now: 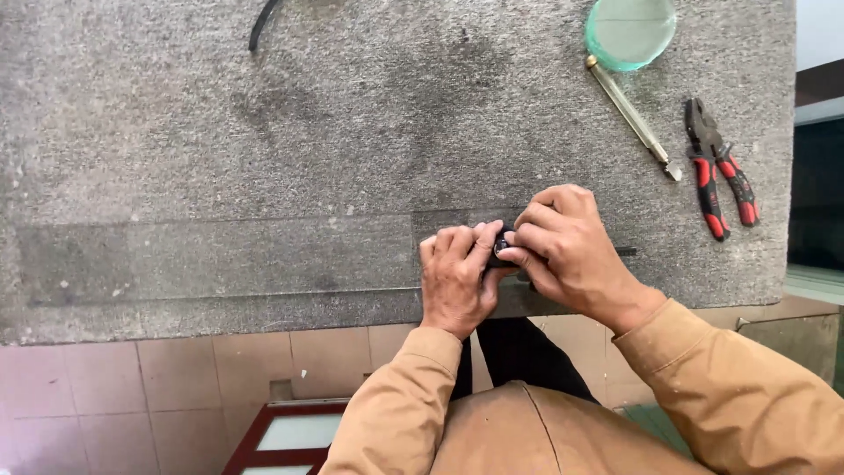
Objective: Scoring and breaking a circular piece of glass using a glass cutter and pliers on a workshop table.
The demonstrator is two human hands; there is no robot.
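A long clear glass strip point(220, 259) lies flat on a grey felt-covered table point(352, 114), near the front edge. My left hand point(455, 280) and my right hand point(563, 242) meet over the strip's right part. Both pinch a small black tool with a round silver knob point(503, 246). A thin dark bar point(624, 252) of that tool pokes out to the right of my right hand. Most of the tool is hidden under my fingers.
A round greenish glass disc point(630, 31) lies at the table's far right. Beside it are a slim metal glass cutter point(631, 114) and red-and-black pliers point(719, 171). A black cord point(262, 22) lies at the far edge. Pink floor tiles point(132, 396) show below.
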